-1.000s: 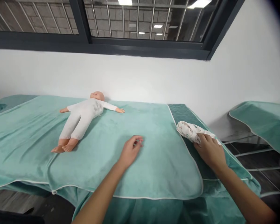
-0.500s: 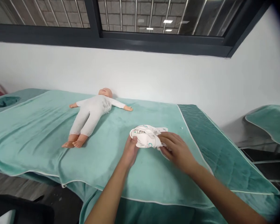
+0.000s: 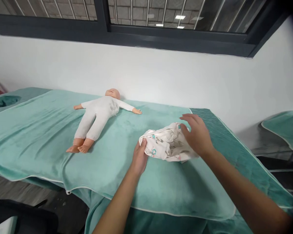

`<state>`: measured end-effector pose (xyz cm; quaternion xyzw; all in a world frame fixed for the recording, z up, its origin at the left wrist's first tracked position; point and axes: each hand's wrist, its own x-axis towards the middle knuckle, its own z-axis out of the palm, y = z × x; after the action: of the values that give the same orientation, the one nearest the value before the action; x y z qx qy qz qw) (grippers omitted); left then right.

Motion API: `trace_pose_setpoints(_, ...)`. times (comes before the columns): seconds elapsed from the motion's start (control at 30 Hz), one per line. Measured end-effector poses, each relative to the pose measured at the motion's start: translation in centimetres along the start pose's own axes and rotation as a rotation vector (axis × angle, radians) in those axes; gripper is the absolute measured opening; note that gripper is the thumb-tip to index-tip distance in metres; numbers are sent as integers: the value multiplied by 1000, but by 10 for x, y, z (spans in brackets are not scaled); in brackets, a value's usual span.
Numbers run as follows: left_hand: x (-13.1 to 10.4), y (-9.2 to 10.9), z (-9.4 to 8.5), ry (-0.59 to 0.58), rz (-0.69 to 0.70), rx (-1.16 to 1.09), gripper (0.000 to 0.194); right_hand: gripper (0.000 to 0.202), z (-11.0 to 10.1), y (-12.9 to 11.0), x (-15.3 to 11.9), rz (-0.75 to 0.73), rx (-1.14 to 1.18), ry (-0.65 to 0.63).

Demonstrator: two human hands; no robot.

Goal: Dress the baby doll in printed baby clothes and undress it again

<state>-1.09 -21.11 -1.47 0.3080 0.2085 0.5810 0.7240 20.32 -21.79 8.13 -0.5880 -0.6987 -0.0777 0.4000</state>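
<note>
A crumpled white cloth garment [image 3: 161, 143] with small teal and pink prints is held up over the bed, partly unfolded. My left hand [image 3: 139, 157] grips its left edge, thumb on top. At its right end is my right hand [image 3: 196, 133], fingers apart and raised; whether the palm touches the fabric is hidden. Up and to the left, a baby doll [image 3: 97, 113] in a white long-sleeved suit lies on its back with arms spread, head toward the wall and feet toward me.
A light green blanket [image 3: 117, 169] covers the bed, over a darker green quilted cover [image 3: 236, 162] on the right. Behind is a white wall [image 3: 161, 78] below a dark window frame [image 3: 175, 39]. A black chair [image 3: 24, 214] stands at lower left; another green-covered surface [image 3: 285, 126] is at right.
The garment has spread wider to the right. My right hand has moved right and up, and its fingers have opened. My left hand keeps its grip. The doll lies as before.
</note>
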Motion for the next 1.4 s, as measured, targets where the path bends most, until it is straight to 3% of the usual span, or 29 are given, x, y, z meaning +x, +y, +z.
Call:
trace_pose_setpoints(0.03, 1, -1, -1, 15, -1, 2, 50, 23, 4, -12, -7, -75, 50, -17)
trace_pose_setpoints(0.1, 1, -3, -2, 48, -4, 12, 51, 25, 14, -36, -23, -179, 207, -204)
trace_pose_setpoints(0.17, 1, -4, -3, 73, -8, 39, 51, 40, 27, -55, -38, -198, 270, -352)
trace_pose_setpoints(0.27, 0, -4, -4, 95, -15, 103, 50, 58, 47, -63, -50, -183, 256, -435)
trace_pose_setpoints(0.43, 0, -1, -1, 104, -28, 120, 52, 31, 54, -50, -49, -36, 417, -398)
trace_pose_setpoints(0.53, 0, -2, -1, 120, -29, 123, 45, 40, 39, -43, -48, 137, 622, -438)
trace_pose_setpoints(0.63, -1, -4, -4, 53, -34, 160, 46, 45, 30, -37, -52, 285, 712, -477)
trace_pose_setpoints(0.77, -3, -4, -5, -36, 10, 297, 55, 46, 35, -32, -61, 260, 693, -411)
trace_pose_setpoints(0.87, -5, -1, -1, -75, 12, 429, 51, 42, 38, -31, -63, 253, 710, -416)
trace_pose_setpoints(1.03, -6, -2, 2, -13, 1, 571, 39, 54, 30, -26, -65, 422, 890, -497)
trace_pose_setpoints(1.13, -4, -5, -2, 86, 25, 500, 34, 61, 28, -19, -73, 566, 1112, -511)
trace_pose_setpoints(1.23, -1, -5, -3, 191, 48, 282, 28, 60, 27, -11, -80, 724, 1282, -405)
trace_pose_setpoints(1.4, 3, 1, -1, 255, 27, 42, 29, 53, -4, 3, -71, 839, 1195, -165)
